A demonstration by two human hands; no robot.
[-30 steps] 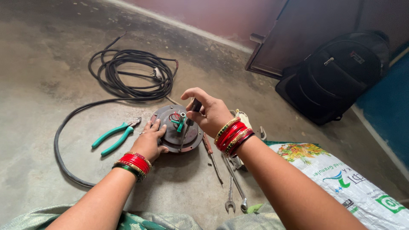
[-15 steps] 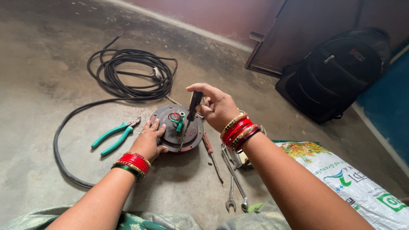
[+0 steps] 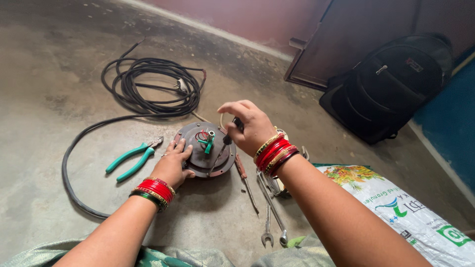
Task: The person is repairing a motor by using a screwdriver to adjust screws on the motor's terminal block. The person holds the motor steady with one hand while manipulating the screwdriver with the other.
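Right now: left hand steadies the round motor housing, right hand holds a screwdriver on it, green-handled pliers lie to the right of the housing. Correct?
Not quite. In the head view the green-handled pliers lie on the floor to the left of the round motor housing, not the right. The rest holds: the left hand steadies the housing and the right hand holds the screwdriver on it.

pliers (image 3: 132, 161) left, spanners (image 3: 269, 207) right crowd the motor (image 3: 205, 151); floor (image 3: 59, 74) beyond lies open.

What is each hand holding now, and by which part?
The right hand holds a screwdriver by its dark handle. The left hand grips nothing; it rests on the round motor housing's rim.
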